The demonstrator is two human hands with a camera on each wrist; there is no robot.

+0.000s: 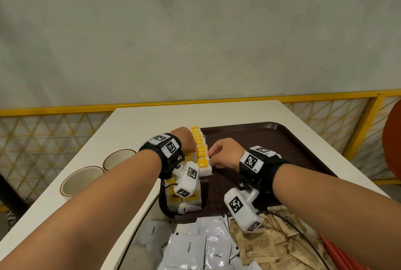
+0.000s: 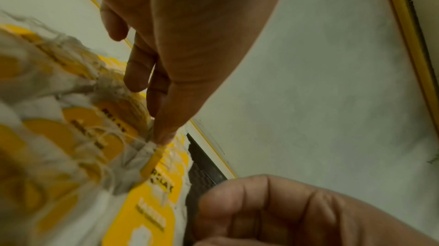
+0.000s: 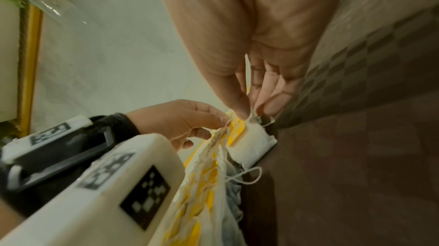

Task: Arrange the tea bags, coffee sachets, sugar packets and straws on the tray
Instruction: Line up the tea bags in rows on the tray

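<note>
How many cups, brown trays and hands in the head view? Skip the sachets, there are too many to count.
Cups: 2
Brown tray: 1
Hands: 2, left hand and right hand, both pinching at the tea bags
Total: 5

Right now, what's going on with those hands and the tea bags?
Both hands, left hand and right hand, pinching the tea bags at tray left edge. Row half-straightened. Loose strings tangling; nothing else blocking.
</note>
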